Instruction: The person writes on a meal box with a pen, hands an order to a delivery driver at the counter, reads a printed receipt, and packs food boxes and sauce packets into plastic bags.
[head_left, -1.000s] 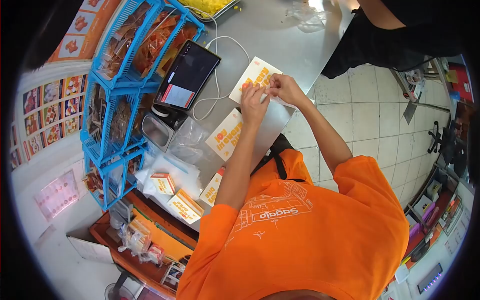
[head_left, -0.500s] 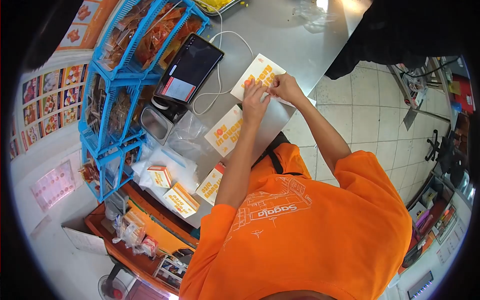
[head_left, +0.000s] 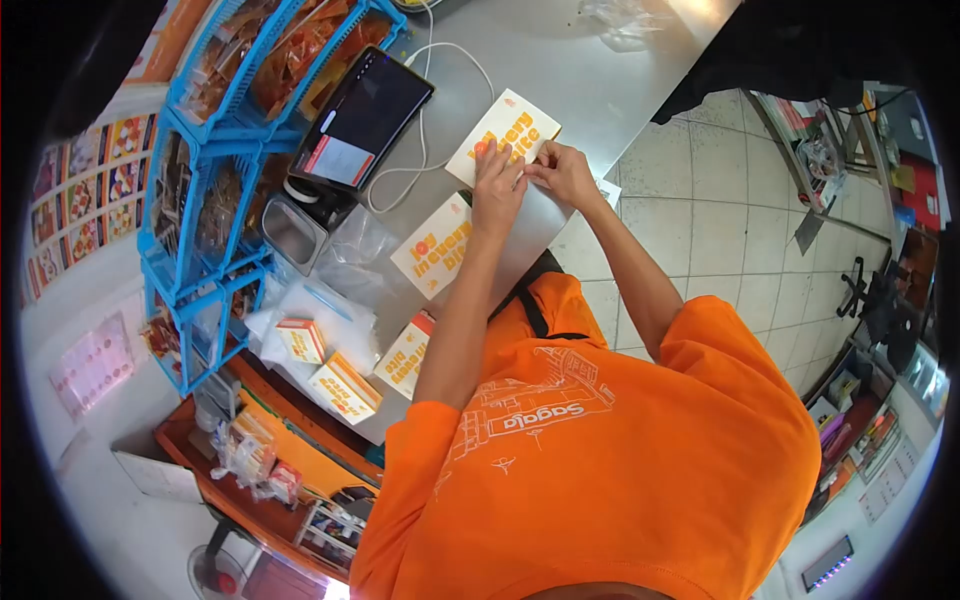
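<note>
A white carton box [head_left: 503, 130] with orange and yellow "joy in every bite" lettering lies at the front edge of the metal table. Across its top rest the fingers of my left hand [head_left: 498, 190], stretched out and slightly apart. My right hand [head_left: 567, 176] is closed in a pinch at the box's near side, its fingertips close to my left thumb. What the pinch holds is too small to make out. A white slip [head_left: 607, 192] shows beside my right wrist. Another matching box [head_left: 435, 245] lies left of my left forearm.
Smaller printed boxes [head_left: 345, 388] sit lower left near plastic bags [head_left: 310, 310]. A tablet [head_left: 365, 118] with a white cable [head_left: 425, 140], a metal container [head_left: 293, 232] and blue baskets [head_left: 215, 150] of packets line the left side. Floor tiles [head_left: 715, 215] lie beyond the table edge.
The whole view has shifted slightly, so the table things appear a little further left. Both hands stay at the same box, with the right still pinched near its edge.
</note>
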